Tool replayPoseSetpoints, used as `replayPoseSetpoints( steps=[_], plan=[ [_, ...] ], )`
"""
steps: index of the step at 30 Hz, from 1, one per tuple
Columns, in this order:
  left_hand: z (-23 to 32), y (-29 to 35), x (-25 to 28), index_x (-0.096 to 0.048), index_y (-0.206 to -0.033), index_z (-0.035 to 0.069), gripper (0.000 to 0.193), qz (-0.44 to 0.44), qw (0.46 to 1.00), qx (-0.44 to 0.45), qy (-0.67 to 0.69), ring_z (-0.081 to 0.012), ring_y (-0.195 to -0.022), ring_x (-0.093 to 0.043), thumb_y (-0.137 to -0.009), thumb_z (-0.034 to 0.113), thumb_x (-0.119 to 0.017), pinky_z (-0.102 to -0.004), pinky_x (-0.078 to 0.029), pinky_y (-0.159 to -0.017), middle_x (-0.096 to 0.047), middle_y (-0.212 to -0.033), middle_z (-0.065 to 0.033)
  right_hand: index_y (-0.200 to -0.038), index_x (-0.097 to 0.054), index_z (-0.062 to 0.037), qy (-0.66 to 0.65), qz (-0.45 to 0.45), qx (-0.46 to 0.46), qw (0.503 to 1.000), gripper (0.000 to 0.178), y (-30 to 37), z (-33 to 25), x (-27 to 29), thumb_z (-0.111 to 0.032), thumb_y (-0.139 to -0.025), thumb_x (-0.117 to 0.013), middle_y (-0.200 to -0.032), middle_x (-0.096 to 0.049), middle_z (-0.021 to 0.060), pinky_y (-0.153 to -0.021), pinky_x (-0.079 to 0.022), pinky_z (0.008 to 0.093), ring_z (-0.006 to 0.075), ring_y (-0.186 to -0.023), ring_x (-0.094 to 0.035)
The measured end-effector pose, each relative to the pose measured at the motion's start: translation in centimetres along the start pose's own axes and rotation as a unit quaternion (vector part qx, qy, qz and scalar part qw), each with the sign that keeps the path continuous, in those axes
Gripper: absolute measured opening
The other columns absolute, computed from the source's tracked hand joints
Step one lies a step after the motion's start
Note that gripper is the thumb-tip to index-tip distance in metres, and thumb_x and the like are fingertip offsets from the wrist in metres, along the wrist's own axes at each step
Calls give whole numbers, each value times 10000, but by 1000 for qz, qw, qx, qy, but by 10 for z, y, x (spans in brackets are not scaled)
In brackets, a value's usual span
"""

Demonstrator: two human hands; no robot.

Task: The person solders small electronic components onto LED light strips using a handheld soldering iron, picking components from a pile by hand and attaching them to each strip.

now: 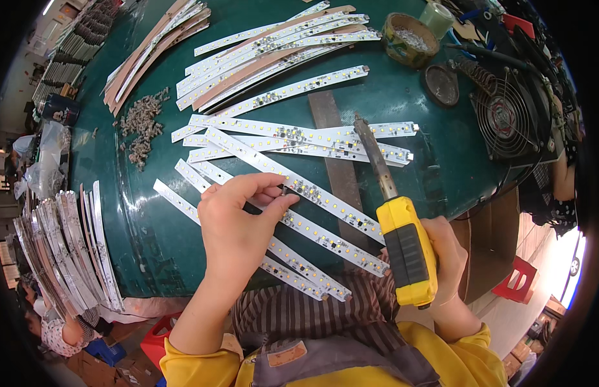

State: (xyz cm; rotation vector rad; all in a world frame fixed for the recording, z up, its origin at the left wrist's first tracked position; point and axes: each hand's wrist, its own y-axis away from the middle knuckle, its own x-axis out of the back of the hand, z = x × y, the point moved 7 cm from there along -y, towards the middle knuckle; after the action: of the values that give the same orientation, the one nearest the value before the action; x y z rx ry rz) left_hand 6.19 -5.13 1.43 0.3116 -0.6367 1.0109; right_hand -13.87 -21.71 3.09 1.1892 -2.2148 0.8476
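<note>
My left hand (234, 222) is above several white LED strips, its thumb and forefinger pinched on a tiny dark electronic component (284, 191). Right beside those fingertips lies a diagonal LED strip (341, 216) with small yellow LEDs and a cluster of parts near its middle. My right hand (449, 248) grips a yellow and black soldering gun (406, 248) from its right side. The gun's long metal tip points up and away, over the ends of the farther crossed strips (370, 131). Several more strips fan out under and below my left hand.
Stacked strips (274, 51) lie at the back and on the left. A heap of small grey parts (141, 129) sits on the green table (145, 200). At the right are a round tub (409, 39), a small dish (440, 85), a coiled stand (477, 76) and a fan (506, 116).
</note>
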Motion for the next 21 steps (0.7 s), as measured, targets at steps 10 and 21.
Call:
replayPoseSetpoints(
  steps=[10, 21],
  plan=[
    [9, -4, -4, -761, -862, 7, 149, -23, 998, -40, -35, -120, -679, -657, -720, -2, -806, -250, -511, -640, -707, -740, -70, -1090, -613, 8, -8, -4, -2, 1000, 471, 0, 1, -1, -36, -693, -862, -866, -663, 96, -649, -493, 251, 162, -717, -650],
    [28, -1, -3, -742, -777, 47, 103, 29, 979, -122, -161, -212, -656, -663, -694, 20, -798, -323, -439, -676, -690, -721, -61, -1087, -616, 3, -18, 0, 18, 1000, 446, -1, 3, -1, -66, -708, -841, -877, -685, 79, -658, -481, 255, 159, -724, -631]
  ],
)
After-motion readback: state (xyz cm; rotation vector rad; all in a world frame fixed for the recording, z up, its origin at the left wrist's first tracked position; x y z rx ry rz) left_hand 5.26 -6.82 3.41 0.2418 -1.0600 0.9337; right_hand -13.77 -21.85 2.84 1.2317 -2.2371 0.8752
